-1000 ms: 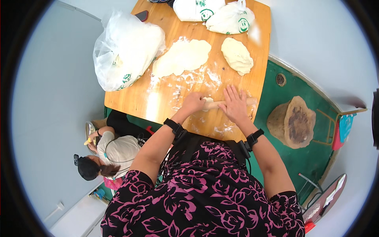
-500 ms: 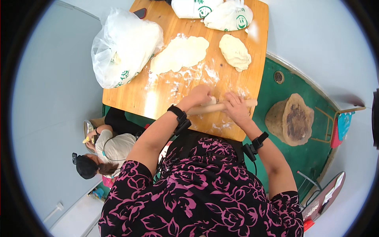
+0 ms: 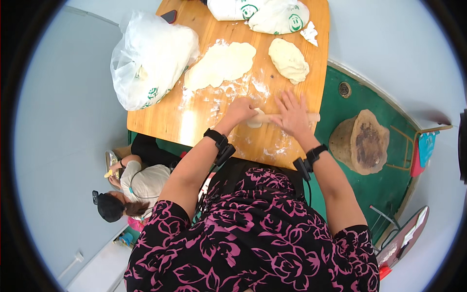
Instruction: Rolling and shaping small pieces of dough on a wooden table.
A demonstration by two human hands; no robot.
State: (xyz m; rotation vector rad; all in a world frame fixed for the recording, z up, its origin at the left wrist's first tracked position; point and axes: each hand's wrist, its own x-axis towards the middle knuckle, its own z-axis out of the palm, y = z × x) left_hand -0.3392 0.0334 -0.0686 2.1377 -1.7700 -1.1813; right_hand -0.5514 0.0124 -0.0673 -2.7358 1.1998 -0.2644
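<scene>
My left hand (image 3: 240,110) has its fingers curled at the edge of a small flat dough piece (image 3: 254,122), seemingly pinching it. Over a pale wooden rolling pin (image 3: 314,117) lies my right hand (image 3: 294,116), flat with fingers spread, palm on the pin. The pin's left end rests across the small dough piece. Farther away on the floured wooden table (image 3: 194,127) are a wide, flattened dough sheet (image 3: 221,66) and a thick oval dough lump (image 3: 289,61).
A big white plastic bag (image 3: 153,58) stands at the table's left; more bags (image 3: 279,18) lie at the far edge, beside crumpled tissue (image 3: 310,34). A phone (image 3: 169,16) is at far left. Right, a wooden stump (image 3: 366,143) stands on the green floor. Left, another person (image 3: 146,182) works at a tray.
My right hand has opened from around the rolling pin to lie flat, fingers spread. The pin has moved slightly away from me and now lies more level. My left hand has shifted slightly away too.
</scene>
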